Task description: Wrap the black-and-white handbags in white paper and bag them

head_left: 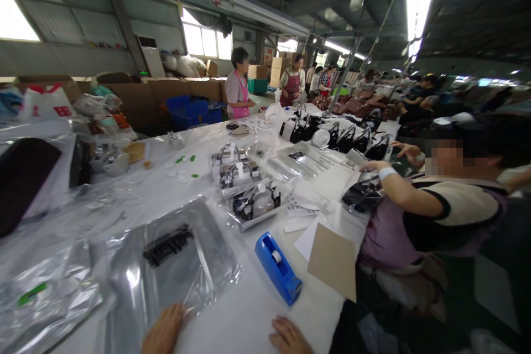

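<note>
Left hand (pixel 164 329) — back up, fingers together, left of dispenser (pixel 277 268) | right hand (pixel 290 336) — fingers parted, bent, dispenser's near side

One blue tape dispenser (pixel 279 270), near centre; one tan card sheet (pixel 333 261), right of it; clear plastic bags (pixel 166 254), near left; dark handbags (pixel 327 133), in a row, far right.

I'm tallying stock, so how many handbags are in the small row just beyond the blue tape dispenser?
3. The front handbag is nearest the tape dispenser, the middle handbag lies just beyond it, and the back handbag is farthest. Glare on the plastic may hide more.
</note>
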The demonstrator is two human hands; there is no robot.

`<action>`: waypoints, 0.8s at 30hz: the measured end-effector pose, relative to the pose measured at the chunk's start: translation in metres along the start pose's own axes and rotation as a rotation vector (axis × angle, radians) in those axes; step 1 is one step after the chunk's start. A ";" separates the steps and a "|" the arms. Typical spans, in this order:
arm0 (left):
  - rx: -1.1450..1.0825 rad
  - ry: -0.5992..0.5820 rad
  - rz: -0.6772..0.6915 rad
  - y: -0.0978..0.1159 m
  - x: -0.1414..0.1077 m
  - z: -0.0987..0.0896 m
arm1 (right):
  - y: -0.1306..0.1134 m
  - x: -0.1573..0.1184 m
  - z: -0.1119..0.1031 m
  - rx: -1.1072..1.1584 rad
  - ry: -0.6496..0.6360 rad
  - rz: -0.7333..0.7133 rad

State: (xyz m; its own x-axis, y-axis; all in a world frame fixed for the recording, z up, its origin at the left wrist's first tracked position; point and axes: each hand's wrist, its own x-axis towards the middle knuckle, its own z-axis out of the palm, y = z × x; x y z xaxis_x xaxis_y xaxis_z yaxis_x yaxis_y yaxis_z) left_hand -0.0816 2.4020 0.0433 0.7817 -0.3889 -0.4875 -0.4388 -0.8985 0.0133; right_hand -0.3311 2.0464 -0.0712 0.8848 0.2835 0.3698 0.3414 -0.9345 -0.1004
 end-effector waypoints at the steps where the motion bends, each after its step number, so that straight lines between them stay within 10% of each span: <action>1: 0.043 -0.030 0.013 0.001 -0.002 0.003 | 0.000 0.001 -0.002 0.016 -0.019 0.010; 16: 0.098 0.040 0.074 0.018 -0.015 0.022 | -0.004 0.021 -0.021 0.333 -0.354 0.259; 24: -0.074 0.049 0.068 0.015 -0.021 -0.004 | -0.017 0.045 -0.044 0.450 -0.574 0.460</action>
State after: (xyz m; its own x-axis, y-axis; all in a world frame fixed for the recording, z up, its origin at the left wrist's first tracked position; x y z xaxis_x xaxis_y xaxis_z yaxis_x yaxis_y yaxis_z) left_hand -0.1033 2.3959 0.0574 0.7725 -0.4575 -0.4404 -0.4592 -0.8815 0.1102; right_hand -0.3110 2.0656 -0.0120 0.9479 0.0759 -0.3095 -0.1045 -0.8435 -0.5268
